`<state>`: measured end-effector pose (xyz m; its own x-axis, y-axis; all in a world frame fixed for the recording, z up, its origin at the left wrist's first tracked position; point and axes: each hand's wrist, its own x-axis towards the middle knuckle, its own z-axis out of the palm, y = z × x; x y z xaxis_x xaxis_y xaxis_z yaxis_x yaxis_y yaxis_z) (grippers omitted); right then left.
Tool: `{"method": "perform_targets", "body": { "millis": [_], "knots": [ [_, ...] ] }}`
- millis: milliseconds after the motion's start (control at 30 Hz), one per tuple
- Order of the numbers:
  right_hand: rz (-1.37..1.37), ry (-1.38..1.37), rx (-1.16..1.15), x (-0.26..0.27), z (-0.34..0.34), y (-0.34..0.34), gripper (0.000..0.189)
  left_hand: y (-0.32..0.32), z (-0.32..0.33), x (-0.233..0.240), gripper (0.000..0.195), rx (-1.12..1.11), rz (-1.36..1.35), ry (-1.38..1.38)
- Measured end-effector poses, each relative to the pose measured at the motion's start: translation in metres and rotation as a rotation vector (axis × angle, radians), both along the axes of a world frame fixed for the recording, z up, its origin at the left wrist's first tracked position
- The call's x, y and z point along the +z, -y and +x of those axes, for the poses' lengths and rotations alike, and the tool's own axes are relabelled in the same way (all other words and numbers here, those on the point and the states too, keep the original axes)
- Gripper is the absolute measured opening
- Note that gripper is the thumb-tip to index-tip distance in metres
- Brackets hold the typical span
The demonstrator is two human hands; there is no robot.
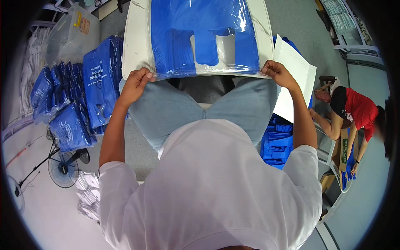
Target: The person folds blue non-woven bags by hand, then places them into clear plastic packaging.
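Note:
A stack of blue handled bags (204,18) lies on a white marble-patterned table (136,40), inside a clear plastic sleeve (200,71). The bags' cut-out handles point towards me, and the sleeve's near edge reaches the table's front edge. At the near left corner my left hand (136,83) pinches the plastic between thumb and fingers. My right hand (280,74) grips the sleeve's near right corner the same way. Between the hands the film looks drawn fairly straight. The far end of the stack runs out of view.
Plastic-wrapped packs of blue bags (100,81) stand left, beside a clear plastic bin (73,37). A standing fan (63,168) is farther left. Right of my legs are a white board (293,72) and loose blue bags (276,145). Another person (359,109) bends over a cardboard box (343,150).

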<state>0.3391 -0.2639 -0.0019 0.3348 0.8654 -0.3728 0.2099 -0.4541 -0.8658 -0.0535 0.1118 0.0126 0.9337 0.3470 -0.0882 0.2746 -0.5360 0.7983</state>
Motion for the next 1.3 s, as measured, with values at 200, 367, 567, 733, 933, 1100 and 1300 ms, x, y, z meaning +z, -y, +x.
{"method": "perform_targets", "body": {
  "millis": [200, 367, 567, 733, 933, 1100, 1300],
  "knots": [
    [0.016, 0.211, 0.007, 0.024, -0.018, 0.008, 0.008, 0.015, -0.017, 0.019, 0.014, -0.025, 0.309, 0.032],
    [0.248, 0.593, 0.028, 0.034, -0.049, 0.026, 0.010, 0.045, -0.019, 0.020, 0.016, 0.102, 0.489, 0.187],
    [0.245, 0.807, 0.031, 0.034, -0.064, 0.039, 0.015, 0.047, -0.029, 0.018, 0.017, -0.074, 0.591, 0.189],
    [0.240, 1.089, -0.024, 0.039, -0.089, 0.032, 0.047, 0.073, -0.015, 0.014, 0.025, 0.014, 0.715, 0.251],
    [0.302, 1.202, 0.166, 0.029, -0.115, -0.013, 0.038, 0.082, 0.024, 0.009, 0.020, -0.234, 0.873, 0.264],
    [0.345, 1.137, 0.314, 0.027, -0.106, -0.027, 0.016, 0.078, 0.025, 0.007, 0.009, -0.318, 0.812, 0.210],
    [0.354, 1.014, 0.294, 0.036, -0.099, -0.029, 0.014, 0.074, 0.026, 0.011, 0.009, -0.250, 0.630, 0.204]
  ]
}}
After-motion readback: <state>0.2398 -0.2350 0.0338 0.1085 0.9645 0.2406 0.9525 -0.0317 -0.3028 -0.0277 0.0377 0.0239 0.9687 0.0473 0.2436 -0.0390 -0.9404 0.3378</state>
